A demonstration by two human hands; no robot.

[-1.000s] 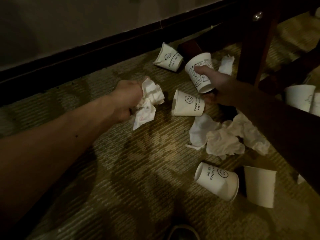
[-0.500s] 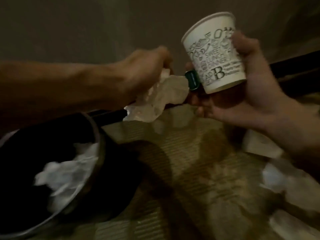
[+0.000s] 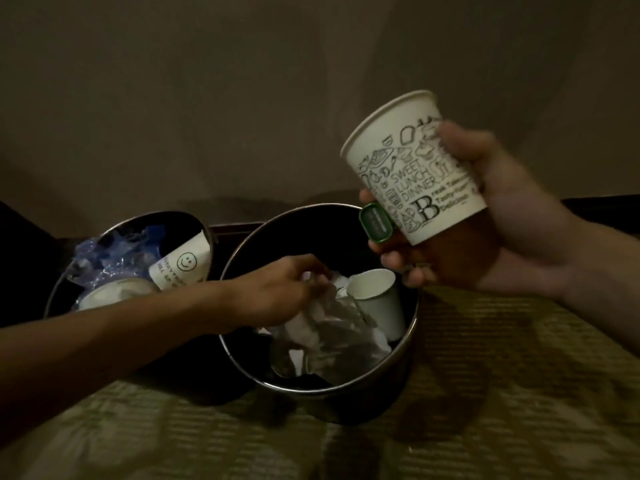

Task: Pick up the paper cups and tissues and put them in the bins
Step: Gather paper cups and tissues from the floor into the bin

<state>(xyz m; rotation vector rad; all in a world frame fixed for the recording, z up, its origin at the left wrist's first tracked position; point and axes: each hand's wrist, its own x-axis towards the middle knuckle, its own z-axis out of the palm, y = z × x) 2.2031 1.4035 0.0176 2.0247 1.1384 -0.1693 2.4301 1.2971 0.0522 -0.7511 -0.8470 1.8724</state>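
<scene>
Left hand [image 3: 277,289] sits over the bin [image 3: 374,403], fingers curled around a tissue [image 3: 313,318]. Right hand [image 3: 502,237] grips a cup [image 3: 412,174] above the bin's right rim.

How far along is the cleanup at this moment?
Done: a smiley cup sits in the left bin, a plain cup and tissues in the right bin. In hand: the left hand holds a tissue down inside the right bin; the right hand grips a printed cup and small green packet above its rim. Left: both need dropping; any other litter is out of view.
</scene>
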